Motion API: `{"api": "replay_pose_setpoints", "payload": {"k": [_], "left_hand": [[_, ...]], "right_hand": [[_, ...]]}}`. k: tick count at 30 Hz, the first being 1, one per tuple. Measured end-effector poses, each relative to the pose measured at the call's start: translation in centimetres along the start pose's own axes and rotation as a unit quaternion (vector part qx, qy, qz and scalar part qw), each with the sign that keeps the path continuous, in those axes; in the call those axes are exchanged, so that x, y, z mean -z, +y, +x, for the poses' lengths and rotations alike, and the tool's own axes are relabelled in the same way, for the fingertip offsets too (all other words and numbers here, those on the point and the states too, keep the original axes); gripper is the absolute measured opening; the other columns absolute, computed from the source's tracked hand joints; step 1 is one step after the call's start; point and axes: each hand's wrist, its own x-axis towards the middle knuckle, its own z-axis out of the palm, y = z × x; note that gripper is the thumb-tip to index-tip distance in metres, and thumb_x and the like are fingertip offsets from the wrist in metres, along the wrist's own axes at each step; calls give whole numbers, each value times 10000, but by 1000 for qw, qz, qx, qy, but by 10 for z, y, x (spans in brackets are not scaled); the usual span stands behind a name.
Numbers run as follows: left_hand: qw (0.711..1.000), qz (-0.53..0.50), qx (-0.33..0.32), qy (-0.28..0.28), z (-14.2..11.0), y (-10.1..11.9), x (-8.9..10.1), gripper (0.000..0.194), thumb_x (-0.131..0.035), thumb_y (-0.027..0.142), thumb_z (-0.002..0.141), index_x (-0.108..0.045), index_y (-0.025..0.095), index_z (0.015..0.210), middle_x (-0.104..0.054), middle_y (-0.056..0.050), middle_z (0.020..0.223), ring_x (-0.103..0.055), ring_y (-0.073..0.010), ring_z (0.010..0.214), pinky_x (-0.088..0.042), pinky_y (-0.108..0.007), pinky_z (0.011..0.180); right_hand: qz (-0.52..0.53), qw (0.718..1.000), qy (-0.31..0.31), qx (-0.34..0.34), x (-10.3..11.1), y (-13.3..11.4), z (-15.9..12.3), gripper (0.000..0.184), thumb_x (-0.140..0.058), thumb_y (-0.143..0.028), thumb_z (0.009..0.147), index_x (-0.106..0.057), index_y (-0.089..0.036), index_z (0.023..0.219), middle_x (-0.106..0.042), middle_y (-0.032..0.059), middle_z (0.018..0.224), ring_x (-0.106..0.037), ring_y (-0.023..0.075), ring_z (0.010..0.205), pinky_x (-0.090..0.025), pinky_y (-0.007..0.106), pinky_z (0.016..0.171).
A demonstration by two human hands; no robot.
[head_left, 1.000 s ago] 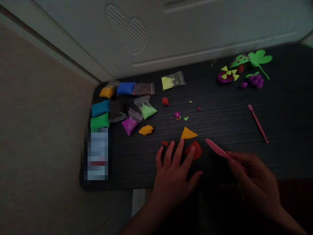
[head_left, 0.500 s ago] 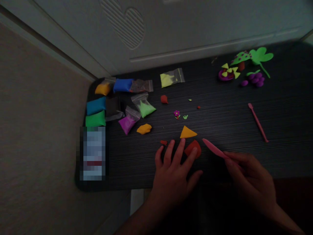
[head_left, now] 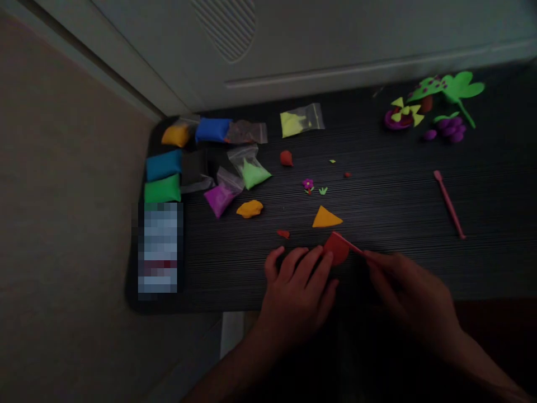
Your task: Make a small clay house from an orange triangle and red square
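My left hand [head_left: 298,285] lies flat on the dark table [head_left: 398,184], fingers spread, its fingertips touching the near edge of a flat red clay piece [head_left: 337,247]. My right hand [head_left: 409,288] is closed on a pink plastic clay knife [head_left: 352,247], whose blade lies against the right edge of the red piece. Just beyond sits an orange clay triangle [head_left: 326,218]. A small red scrap [head_left: 283,233] lies to the left.
Several bags of coloured clay [head_left: 197,162] lie at the table's left end, with an orange lump [head_left: 249,209] beside them. A second pink tool [head_left: 448,204] lies at the right. Finished clay figures [head_left: 432,109] stand at the far right. A white cabinet runs behind.
My right hand has moved left, bringing the pink knife against the red clay piece. My left hand's fingers have drawn back slightly. The view has shifted a little.
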Motion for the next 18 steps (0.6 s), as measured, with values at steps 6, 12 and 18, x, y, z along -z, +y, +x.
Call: {"api": "replay_pose_setpoints", "payload": {"k": [6,12,18], "left_hand": [[1000,-20,-10,-7,0,-1,0,343,-554,281,804,-560,203,1138,-616,-18,1143,-494,-209,1037,-260,-460,976],[999,-29,-17,-17,0,-3,1,343,-543,286,809,-563,202,1141,-602,-24,1169,-479,-217,1052,-268,-459,981],[998,-10,-33,-52,3,-1,4,387,-497,306,835,-514,188,1203,-497,-18,1310,-422,-252,1150,-239,-487,1008]], "right_hand": [[0,999,-33,10,2,4,0,195,-476,-211,851,-555,-205,1030,-613,3,732,-582,102,626,-442,222,571],[12,998,-52,22,4,7,5,208,-485,-192,848,-553,-214,1044,-589,-11,720,-565,92,622,-423,208,567],[19,997,-67,15,9,7,12,203,-491,-199,842,-560,-210,1032,-597,-5,728,-567,106,622,-427,224,568]]}}
